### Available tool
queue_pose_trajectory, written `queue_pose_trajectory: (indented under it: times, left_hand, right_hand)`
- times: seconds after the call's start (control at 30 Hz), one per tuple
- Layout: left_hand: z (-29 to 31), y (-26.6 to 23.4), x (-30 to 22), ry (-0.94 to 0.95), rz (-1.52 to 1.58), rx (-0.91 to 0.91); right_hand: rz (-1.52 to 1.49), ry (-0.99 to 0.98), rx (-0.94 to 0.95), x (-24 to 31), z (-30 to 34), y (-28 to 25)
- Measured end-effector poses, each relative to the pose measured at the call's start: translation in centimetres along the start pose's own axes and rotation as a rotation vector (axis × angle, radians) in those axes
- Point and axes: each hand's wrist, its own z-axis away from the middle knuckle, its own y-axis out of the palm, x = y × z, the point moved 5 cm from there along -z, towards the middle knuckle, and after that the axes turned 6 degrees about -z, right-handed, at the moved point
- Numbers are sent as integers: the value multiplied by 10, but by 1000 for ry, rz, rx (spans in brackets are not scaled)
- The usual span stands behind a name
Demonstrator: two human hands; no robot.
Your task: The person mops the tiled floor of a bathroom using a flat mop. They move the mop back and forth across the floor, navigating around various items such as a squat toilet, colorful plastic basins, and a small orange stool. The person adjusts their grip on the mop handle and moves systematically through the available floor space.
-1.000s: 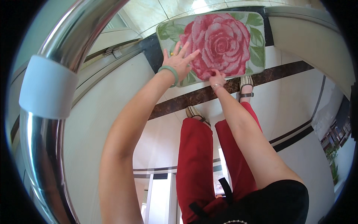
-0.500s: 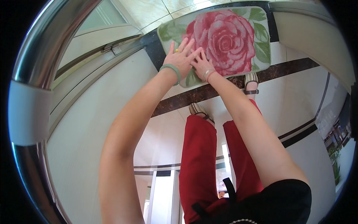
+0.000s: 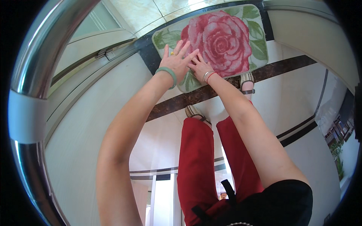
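Hands: two, bare; the left hand [image 3: 178, 62] is spread flat over the mat's left part, and the right hand [image 3: 201, 71] is just beside it, fingers extended toward the left thumb.
Grip: both hands unclosed, fingers straight; whether the fingertips press on the pile, one cannot tell.
Floor mat: one [image 3: 222, 45], rounded corners, lying flat ahead of the feet.
Pattern: one large pink rose, green leaves around it on a pale ground.
Jewellery: one yellow ring [image 3: 172, 53] and one green bangle [image 3: 172, 77] on the left; one silver bangle [image 3: 205, 77] and one red cord [image 3: 209, 77] on the right.
Shoes: two, striped and strapped; the right shoe [image 3: 247, 77] reaches the mat's near edge, the left shoe [image 3: 194, 112] stands farther back.
Clothing: red trousers [image 3: 194, 150], black top [image 3: 281, 201].
Surface: dark stone border [image 3: 148, 54] under the mat, brown marbled strip [image 3: 173, 105] along its near side, pale glossy floor [image 3: 290, 90] nearer the person.
Room: veined tiles [image 3: 141, 13] beyond; at left, one shiny metal tube [image 3: 24, 165] with one white band [image 3: 28, 117]; greenery [image 3: 336, 150] far right.
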Motion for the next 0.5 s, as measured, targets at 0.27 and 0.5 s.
queue_pose_trajectory:
  times: [0.27, 0.5]
  left_hand:
    - [-10, 1, 12, -375, 1653, -181]
    - [23, -37, 36, -575, 1609, -313]
  right_hand:
    - [-1733, 232, -392, -71, 38, -121]
    - [-1992, 69, -455, -17, 46, -180]
